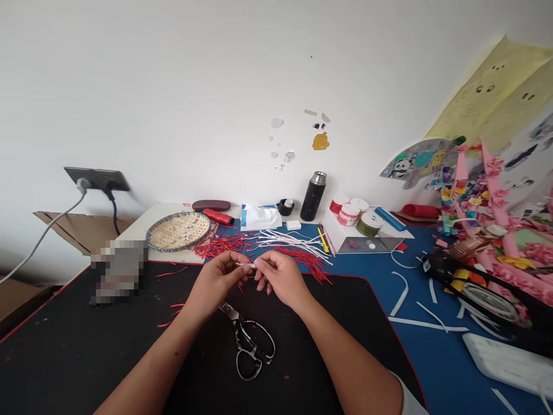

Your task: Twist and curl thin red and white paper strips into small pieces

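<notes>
Two hands [215,282] [280,279], one pair of scissors [240,325].

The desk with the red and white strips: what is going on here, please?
A person is working with bare hands. The left hand and right hand meet above a black mat and together pinch a thin white strip. Scissors lie on the mat below the hands. Loose red strips and a bunch of white strips are spread beyond them, beside a round woven tray.
</notes>
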`<control>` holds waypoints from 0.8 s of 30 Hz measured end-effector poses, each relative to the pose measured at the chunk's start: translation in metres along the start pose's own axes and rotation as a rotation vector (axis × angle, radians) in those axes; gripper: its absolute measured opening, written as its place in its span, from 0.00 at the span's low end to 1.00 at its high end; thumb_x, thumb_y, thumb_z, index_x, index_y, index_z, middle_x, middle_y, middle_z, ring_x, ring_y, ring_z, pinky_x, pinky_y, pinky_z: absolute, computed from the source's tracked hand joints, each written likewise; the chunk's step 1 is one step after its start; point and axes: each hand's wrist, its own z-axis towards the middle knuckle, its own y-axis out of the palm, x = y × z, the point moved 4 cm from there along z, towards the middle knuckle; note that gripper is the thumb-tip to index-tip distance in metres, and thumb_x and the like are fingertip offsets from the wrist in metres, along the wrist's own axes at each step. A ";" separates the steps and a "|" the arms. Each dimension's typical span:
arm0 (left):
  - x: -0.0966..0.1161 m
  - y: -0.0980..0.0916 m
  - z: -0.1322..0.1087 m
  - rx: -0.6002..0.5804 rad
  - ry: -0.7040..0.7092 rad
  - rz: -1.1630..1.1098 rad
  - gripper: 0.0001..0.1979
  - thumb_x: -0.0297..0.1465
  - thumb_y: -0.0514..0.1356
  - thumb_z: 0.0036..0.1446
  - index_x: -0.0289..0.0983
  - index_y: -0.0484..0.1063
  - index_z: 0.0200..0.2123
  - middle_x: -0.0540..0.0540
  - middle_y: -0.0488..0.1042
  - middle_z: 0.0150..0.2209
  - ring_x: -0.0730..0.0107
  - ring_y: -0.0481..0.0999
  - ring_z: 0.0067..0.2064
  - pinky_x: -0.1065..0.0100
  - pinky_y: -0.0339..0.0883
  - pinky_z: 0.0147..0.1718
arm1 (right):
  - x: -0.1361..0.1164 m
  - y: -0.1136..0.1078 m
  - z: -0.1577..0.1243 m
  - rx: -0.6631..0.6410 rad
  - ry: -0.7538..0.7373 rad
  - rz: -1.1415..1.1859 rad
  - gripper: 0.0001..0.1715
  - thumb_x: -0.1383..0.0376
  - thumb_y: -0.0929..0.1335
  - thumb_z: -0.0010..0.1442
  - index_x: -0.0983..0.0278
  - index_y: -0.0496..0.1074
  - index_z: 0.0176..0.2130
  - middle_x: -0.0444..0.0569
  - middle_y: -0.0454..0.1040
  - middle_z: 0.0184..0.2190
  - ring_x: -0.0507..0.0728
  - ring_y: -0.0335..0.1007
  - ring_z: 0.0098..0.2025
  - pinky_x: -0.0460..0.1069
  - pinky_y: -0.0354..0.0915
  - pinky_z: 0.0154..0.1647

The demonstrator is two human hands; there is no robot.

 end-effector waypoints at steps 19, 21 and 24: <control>0.006 -0.001 -0.002 0.043 -0.005 -0.099 0.19 0.42 0.78 0.44 0.39 0.83 0.38 0.48 0.81 0.30 0.66 0.79 0.31 0.67 0.73 0.32 | -0.004 0.003 0.000 -0.067 0.068 0.050 0.12 0.59 0.69 0.69 0.64 0.72 0.35 0.41 0.74 0.23 0.49 0.72 0.19 0.42 0.61 0.16; 0.007 -0.002 -0.002 0.035 -0.007 -0.116 0.19 0.42 0.78 0.44 0.39 0.84 0.38 0.48 0.82 0.31 0.67 0.78 0.31 0.68 0.73 0.32 | -0.004 0.003 -0.001 -0.074 0.071 0.064 0.12 0.59 0.69 0.69 0.64 0.72 0.35 0.41 0.74 0.23 0.49 0.72 0.19 0.42 0.62 0.16; 0.009 -0.002 -0.002 0.012 -0.004 -0.100 0.17 0.43 0.78 0.45 0.39 0.85 0.35 0.47 0.82 0.30 0.68 0.78 0.30 0.69 0.72 0.30 | -0.004 0.004 -0.001 -0.089 0.072 0.074 0.13 0.59 0.69 0.68 0.64 0.71 0.34 0.41 0.75 0.23 0.49 0.72 0.19 0.42 0.62 0.17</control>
